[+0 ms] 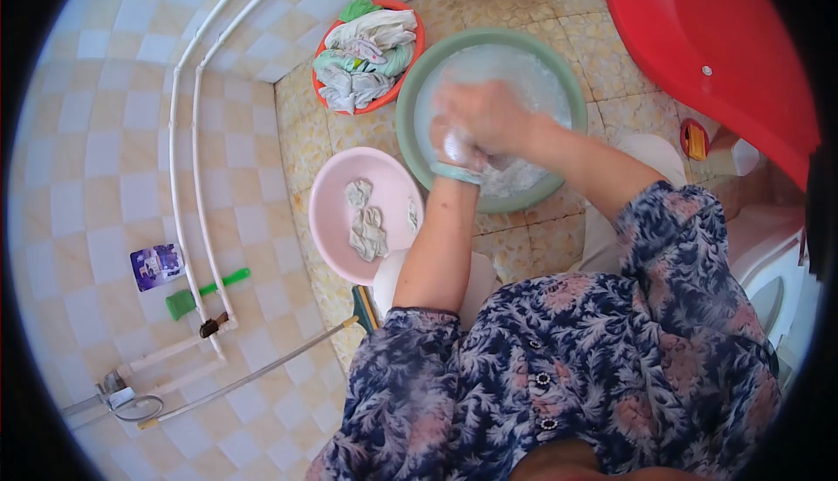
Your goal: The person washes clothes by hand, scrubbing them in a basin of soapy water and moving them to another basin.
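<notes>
Over a green basin of cloudy, sudsy water, my two hands are pressed together, smeared by motion. My right hand looks closed, its knuckles up. Against it, my left hand is bunched, with white foam or wet white fabric on it; I cannot tell which. Whatever lies between the fingers is hidden. A pale green bangle circles my left wrist. Left of my left forearm stands a pink basin with small crumpled whitish cloths. Behind it, an orange-red basin is heaped with white and pale green laundry.
A big red plastic tub fills the far right, a small red and yellow object below it. White pipes run along the tiled left wall, near a green brush and a purple packet. A squeegee lies near the pink basin.
</notes>
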A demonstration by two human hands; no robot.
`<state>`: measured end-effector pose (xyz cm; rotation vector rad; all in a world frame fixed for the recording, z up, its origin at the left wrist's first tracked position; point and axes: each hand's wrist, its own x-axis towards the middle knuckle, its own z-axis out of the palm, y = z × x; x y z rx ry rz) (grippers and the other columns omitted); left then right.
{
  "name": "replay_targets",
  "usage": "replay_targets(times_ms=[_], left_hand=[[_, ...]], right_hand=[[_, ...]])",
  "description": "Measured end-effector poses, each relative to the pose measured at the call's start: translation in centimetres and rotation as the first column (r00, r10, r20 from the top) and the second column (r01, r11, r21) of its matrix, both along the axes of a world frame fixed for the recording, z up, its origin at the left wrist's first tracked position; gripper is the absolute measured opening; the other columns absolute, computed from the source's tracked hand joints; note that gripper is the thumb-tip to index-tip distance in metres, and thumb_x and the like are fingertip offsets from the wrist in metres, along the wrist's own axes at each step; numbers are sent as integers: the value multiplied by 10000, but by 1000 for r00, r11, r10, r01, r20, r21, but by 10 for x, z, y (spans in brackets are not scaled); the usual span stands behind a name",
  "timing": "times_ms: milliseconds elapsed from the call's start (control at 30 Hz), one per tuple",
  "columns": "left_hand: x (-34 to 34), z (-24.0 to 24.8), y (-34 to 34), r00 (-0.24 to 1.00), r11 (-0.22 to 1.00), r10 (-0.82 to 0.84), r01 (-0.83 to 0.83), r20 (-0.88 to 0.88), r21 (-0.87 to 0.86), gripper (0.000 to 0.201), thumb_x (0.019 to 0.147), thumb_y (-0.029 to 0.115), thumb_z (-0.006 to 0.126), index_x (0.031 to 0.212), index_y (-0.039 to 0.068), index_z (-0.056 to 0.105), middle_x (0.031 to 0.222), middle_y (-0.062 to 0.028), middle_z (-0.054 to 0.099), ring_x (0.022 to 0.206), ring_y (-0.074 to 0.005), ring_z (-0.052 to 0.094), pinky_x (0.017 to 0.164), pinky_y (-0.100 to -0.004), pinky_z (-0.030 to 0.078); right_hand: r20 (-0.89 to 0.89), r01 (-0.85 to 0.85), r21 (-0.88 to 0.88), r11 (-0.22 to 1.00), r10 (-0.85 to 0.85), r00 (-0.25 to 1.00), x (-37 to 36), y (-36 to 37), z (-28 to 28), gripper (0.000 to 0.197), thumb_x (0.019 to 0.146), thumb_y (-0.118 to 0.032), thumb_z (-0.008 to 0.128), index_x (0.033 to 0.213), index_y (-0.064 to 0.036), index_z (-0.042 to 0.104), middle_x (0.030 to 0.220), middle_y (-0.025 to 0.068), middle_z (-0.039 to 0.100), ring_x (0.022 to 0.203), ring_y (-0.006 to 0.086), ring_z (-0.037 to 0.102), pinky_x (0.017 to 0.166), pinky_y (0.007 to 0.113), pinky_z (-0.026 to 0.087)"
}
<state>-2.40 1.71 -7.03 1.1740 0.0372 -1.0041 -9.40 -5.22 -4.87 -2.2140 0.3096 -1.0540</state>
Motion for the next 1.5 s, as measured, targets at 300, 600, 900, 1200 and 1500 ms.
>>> replay_targets(times_ms=[300,600,900,1200,1500], left_hand=[[-25,23,-8,994,989,-97,92,-43,-112,185,895,228,452,967,69,514,887,-56,557,817,-198,556,714,-325,477],[-32,16,-12,990,978,-127,113,-69,-177,200,901,229,423,1017,94,514,919,-73,550,880,-197,552,809,-339,462],[-24,15,-8,949,896,-275,195,-154,-399,231,897,185,411,1010,23,530,886,-69,567,793,-196,578,677,-317,494],[3,-22,1,930,828,-362,290,-63,-479,226,891,223,500,999,26,527,861,-42,563,776,-151,572,666,-286,482],[-4,28,-10,938,964,-212,154,-276,-218,333,888,310,447,1065,39,525,1022,-103,582,962,-248,556,832,-401,458]], right_hand=[[-168,137,181,974,-107,980,-4,-20,-3,100,831,-188,518,857,-97,548,658,142,560,596,338,560,522,394,466],[-244,222,257,941,-159,957,-8,-29,-5,158,820,-242,545,893,-105,576,700,143,577,639,316,577,541,380,475],[-227,216,84,973,-192,955,-4,-31,-13,135,792,-241,591,833,-114,569,684,113,579,622,301,574,497,375,466],[109,5,-181,983,15,994,-9,5,-4,129,774,-212,615,775,-92,568,673,110,575,600,293,578,544,359,477],[-134,141,796,589,-56,989,-5,-47,-2,321,848,-338,570,865,-18,583,709,39,566,652,111,522,576,277,417]])
